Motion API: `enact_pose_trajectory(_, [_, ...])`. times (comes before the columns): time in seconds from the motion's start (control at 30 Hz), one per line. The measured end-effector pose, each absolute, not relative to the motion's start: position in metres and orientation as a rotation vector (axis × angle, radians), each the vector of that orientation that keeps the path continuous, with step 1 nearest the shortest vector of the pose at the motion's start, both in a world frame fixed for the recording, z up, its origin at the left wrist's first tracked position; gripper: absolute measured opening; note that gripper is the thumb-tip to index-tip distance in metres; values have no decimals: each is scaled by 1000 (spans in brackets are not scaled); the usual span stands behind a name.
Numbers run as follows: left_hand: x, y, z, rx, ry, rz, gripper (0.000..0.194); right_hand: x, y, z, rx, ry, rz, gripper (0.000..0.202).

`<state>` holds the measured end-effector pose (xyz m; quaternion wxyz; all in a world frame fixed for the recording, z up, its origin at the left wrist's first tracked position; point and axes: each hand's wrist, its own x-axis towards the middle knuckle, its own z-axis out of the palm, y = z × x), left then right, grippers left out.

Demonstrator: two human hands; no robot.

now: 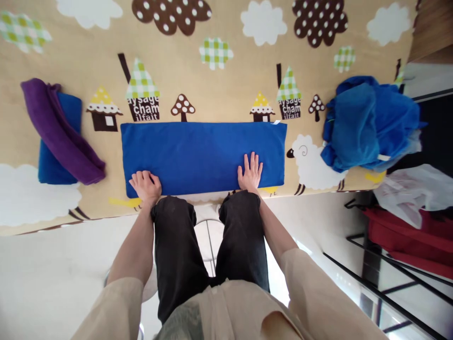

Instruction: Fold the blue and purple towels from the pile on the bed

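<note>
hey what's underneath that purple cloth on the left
A folded blue cloth sticks out on both sides from under the purple cloth. Its middle is covered, so I can't tell whether anything else is tucked there.

Smooth, matt blue cloth [201, 156] lying over printed, matt fabric. Looking soft and matt too, the purple cloth [63, 132]. Crinkled, thin plastic in the whitish bag [417, 189].

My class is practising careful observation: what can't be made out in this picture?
All in the head view:
- Table covering beneath the long blue cloth: hidden by that cloth.
- Left palm and right palm: hidden by the backs of the left hand and right hand.
- Middle of the folded blue cloth: under the purple cloth.
- Piece count in the blue heap: overlapping layers.
- Red fabric: cut off by right edge.
</note>
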<state>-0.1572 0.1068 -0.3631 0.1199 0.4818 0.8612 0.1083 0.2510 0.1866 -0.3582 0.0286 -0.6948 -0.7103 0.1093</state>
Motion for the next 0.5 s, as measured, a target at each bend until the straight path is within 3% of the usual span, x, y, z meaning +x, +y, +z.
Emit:
enact_pose_trajectory(0.23, [-158, 106, -365, 1418, 2498, 334, 17, 295, 209, -363, -2341, -1991, 197, 68])
enact_pose_trajectory(0.5, [-156, 107, -363, 1338, 2416, 437, 15, 308, 250, -353, -2529, -1719, 314, 69])
